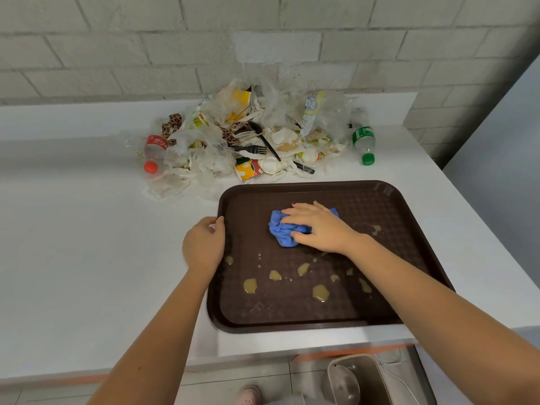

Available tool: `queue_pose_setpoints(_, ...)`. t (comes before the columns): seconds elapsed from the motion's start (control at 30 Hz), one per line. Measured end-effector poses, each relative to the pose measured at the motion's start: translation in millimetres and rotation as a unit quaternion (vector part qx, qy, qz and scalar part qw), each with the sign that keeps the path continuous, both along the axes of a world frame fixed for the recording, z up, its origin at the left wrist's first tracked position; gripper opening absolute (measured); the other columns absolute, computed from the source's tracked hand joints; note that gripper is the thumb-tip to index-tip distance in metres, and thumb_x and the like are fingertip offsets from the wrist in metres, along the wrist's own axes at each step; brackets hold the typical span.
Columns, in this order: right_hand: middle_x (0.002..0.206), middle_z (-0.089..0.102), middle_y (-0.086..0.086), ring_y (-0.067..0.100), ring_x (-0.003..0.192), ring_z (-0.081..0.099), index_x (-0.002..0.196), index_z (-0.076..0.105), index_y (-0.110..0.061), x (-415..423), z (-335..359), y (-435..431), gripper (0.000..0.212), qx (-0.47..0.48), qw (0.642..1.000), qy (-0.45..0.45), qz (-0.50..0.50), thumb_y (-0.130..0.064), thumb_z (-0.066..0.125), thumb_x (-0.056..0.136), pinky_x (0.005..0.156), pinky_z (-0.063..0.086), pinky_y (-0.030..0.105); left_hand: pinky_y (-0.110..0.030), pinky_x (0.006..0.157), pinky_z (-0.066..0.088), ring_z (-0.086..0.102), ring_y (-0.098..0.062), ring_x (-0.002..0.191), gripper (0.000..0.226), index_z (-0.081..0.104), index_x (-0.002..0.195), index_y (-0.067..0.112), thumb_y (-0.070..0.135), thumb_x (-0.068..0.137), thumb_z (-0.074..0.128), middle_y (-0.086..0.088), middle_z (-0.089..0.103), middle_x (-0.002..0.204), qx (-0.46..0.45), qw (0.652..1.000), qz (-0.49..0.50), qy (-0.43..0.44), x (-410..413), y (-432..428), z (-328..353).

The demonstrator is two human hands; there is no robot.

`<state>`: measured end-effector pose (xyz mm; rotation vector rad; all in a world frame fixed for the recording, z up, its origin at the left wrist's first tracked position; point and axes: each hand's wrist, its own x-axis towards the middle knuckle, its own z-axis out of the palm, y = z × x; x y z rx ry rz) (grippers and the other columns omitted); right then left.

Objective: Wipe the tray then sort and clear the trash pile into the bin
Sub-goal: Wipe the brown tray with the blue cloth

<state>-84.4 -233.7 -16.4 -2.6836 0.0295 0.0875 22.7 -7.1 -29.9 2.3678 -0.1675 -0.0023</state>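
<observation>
We see the brown tray (306, 185) lying flat near the front right corner of the white table (87, 229), its long axis running left to right along the table's front edge. The left hand (203, 244) grips the tray's left rim, fingers curled over the edge. The right hand (318, 226) sits on a bunched blue cloth (282, 233) in the far middle of the tray. Its fingers are draped over the wad and its thumb is tucked against the near side, so it holds the cloth while pressing it down. Tan spills (320, 293) dot the near half of the tray, and a smaller one lies just right of the wrist.

Behind the tray, against the brick wall (175, 39), lies the trash pile (216, 159) of crumpled clear plastic, paper cups and napkins. At its left edge we read the white Coca-Cola script on the red label of a clear bottle (155, 150). This bottle lies on its side with its red cap pointing toward us. At the right edge a green-labelled bottle (363, 141) also points its green cap toward us, and its label is too small for us to read. A pale pouch (311, 112) stands tilted in the pile, showing "80" in blue. A black fork (248, 149) lies with its tines pointing right, beside leopard-print scraps (172, 124).

Below the table's front edge, at lower right, we see the bin (359, 378), and beside it the toe of a shoe (249, 394).
</observation>
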Motion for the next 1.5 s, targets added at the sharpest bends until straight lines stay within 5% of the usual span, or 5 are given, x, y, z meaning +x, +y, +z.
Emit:
queue_pose_setpoints(0.4, 0.149, 0.038, -0.009, 0.012, 0.143, 0.022, 0.135, 0.05, -0.029, -79, 2, -85, 0.042, 0.012, 0.987, 0.011, -0.158, -0.025, 0.056, 0.093, 0.117, 0.006, 0.038, -0.032, 0.082, 0.047, 0.063, -0.028, 0.097, 0.037, 0.066, 0.114, 0.012, 0.036, 0.097, 0.043, -0.01, 0.069, 0.108, 0.002, 1.0, -0.001, -0.005, -2, -1, 1)
queue_pose_setpoints(0.7, 0.156, 0.026, -0.003, 0.02, 0.145, 0.017, 0.146, 0.035, -0.026, -121, -9, -65, 0.049, -0.048, 0.952, 0.005, -0.301, -0.039, 0.041, 0.098, 0.118, 0.017, 0.04, -0.029, 0.078, 0.042, 0.063, -0.03, 0.097, 0.037, 0.066, 0.114, 0.009, 0.033, 0.097, 0.043, -0.013, 0.069, 0.107, 0.004, 1.0, -0.005, -0.01, -2, -2, 0)
queue_pose_setpoints(0.83, 0.154, 0.031, -0.001, 0.021, 0.141, 0.028, 0.147, 0.031, -0.027, -128, 2, -73, 0.055, -0.097, 0.955, -0.013, -0.281, -0.047, 0.038, 0.097, 0.114, 0.023, 0.035, -0.03, 0.078, 0.043, 0.063, -0.029, 0.096, 0.037, 0.066, 0.113, 0.01, 0.034, 0.097, 0.042, -0.012, 0.069, 0.107, 0.012, 1.0, -0.01, -0.012, -1, -2, -1)
queue_pose_setpoints(0.97, 0.157, 0.018, -0.005, 0.017, 0.145, 0.016, 0.147, 0.026, -0.036, -123, 8, -80, 0.049, -0.06, 0.978, -0.001, -0.201, -0.04, 0.038, 0.099, 0.116, 0.007, 0.028, -0.031, 0.08, 0.045, 0.063, -0.029, 0.098, 0.038, 0.065, 0.115, 0.011, 0.035, 0.098, 0.041, -0.012, 0.069, 0.109, 0.017, 1.0, -0.012, -0.01, -1, -1, -1)
queue_pose_setpoints(1.5, 0.157, 0.021, 0.001, 0.025, 0.144, 0.016, 0.149, 0.025, -0.029, -39, -12, 42, 0.047, -0.062, 0.985, -0.001, -0.163, -0.03, 0.026, 0.102, 0.117, 0.006, 0.045, -0.028, 0.078, 0.042, 0.062, -0.026, 0.099, 0.035, 0.062, 0.115, 0.014, 0.034, 0.098, 0.038, -0.008, 0.068, 0.11, 0.034, 0.999, -0.002, -0.001, 2, -2, -1)
